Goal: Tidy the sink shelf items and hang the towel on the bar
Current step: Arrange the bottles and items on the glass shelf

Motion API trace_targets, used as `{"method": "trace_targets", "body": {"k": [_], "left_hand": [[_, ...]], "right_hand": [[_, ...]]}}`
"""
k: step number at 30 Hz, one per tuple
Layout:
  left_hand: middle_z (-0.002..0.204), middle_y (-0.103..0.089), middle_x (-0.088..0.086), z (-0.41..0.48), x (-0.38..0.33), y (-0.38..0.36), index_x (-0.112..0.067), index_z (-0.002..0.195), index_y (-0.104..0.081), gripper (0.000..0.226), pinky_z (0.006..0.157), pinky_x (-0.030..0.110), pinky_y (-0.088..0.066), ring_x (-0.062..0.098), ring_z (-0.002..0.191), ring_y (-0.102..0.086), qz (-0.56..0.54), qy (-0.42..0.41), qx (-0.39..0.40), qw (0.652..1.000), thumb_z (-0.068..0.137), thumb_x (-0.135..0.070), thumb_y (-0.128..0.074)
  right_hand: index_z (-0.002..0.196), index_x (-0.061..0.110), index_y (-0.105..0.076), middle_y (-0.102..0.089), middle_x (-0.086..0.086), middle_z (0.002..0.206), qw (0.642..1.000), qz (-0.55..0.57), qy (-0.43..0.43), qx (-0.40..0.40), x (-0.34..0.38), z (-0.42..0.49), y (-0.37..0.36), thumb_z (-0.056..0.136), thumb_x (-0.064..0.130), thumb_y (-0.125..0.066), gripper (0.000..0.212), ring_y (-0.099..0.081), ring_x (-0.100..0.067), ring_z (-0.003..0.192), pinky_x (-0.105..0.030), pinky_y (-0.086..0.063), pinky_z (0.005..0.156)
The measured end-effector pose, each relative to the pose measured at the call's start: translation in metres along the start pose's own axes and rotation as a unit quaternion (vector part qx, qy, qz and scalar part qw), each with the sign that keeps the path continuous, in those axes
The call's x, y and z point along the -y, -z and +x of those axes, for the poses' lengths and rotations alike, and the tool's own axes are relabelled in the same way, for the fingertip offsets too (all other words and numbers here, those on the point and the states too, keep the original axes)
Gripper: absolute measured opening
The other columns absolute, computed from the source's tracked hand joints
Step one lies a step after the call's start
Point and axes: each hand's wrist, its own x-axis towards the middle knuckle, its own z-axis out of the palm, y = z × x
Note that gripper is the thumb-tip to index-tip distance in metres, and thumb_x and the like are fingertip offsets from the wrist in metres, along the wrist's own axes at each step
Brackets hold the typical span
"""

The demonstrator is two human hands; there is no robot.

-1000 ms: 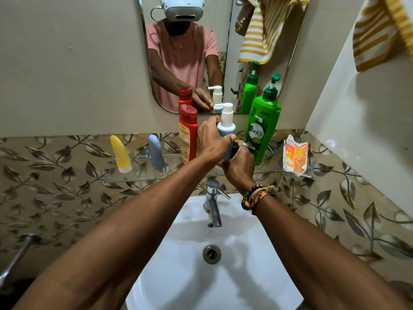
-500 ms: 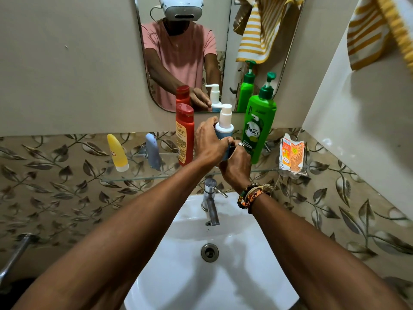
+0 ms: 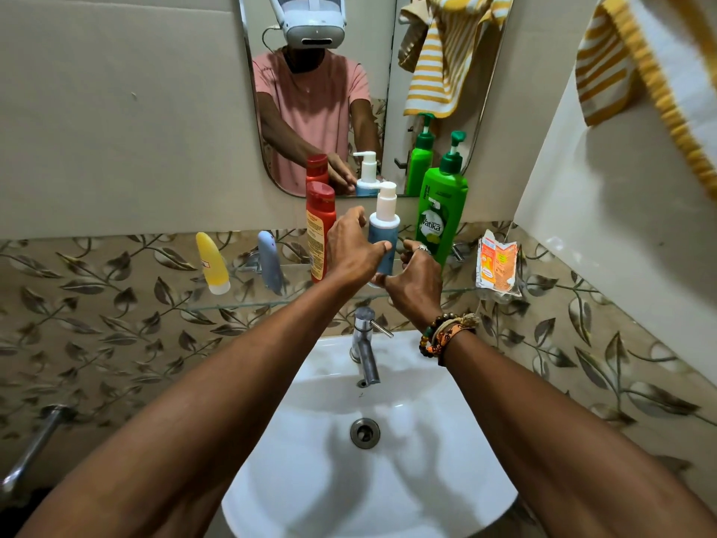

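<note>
Centrally, the blue pump bottle [image 3: 382, 242] stands upright on the glass shelf [image 3: 271, 302], between the red bottle [image 3: 320, 227] and the green bottle [image 3: 440, 223]. The left hand [image 3: 351, 250] flanks its left side, fingers spread, thumb across its front. The right hand [image 3: 417, 283], loosely curled just right of it, holds nothing. The striped towel [image 3: 620, 71] hangs at upper right.
</note>
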Motion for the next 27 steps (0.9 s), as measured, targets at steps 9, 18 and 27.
{"method": "trace_targets", "body": {"k": [9,18,27], "left_hand": [[0.118,-0.063,0.006,-0.032,-0.017,0.011,-0.012,0.120,-0.056,0.054,0.087,0.034,-0.051,0.020,0.103,-0.058,-0.033,0.009,0.036,0.999,0.074,-0.022,-0.082],[0.122,-0.060,0.008,-0.073,-0.015,0.018,-0.011,0.128,-0.053,0.055,0.090,0.042,-0.053,0.024,0.107,-0.059,-0.033,0.011,0.087,0.996,0.080,-0.024,-0.076],[0.120,-0.057,0.007,-0.097,-0.010,-0.001,-0.010,0.125,-0.053,0.044,0.082,0.029,-0.048,0.021,0.106,-0.055,-0.050,0.061,0.093,0.993,0.086,-0.021,-0.071]], "right_hand": [[0.136,0.013,-0.054,-0.067,-0.009,0.124,0.998,-0.050,-0.007,-0.036,0.011,-0.030,0.035,0.061,0.030,-0.094,0.087,-0.063,-0.025,0.113,-0.041,-0.056,0.090],[0.131,0.014,-0.058,-0.070,-0.006,0.111,0.995,-0.080,-0.019,-0.063,0.010,-0.082,0.068,0.068,0.036,-0.089,0.073,-0.065,-0.021,0.097,-0.035,-0.056,0.079],[0.132,0.011,-0.057,-0.068,-0.003,0.103,0.989,-0.099,-0.061,-0.089,-0.018,-0.096,0.095,0.076,0.034,-0.084,0.066,-0.066,-0.020,0.095,-0.023,-0.046,0.069]]}}
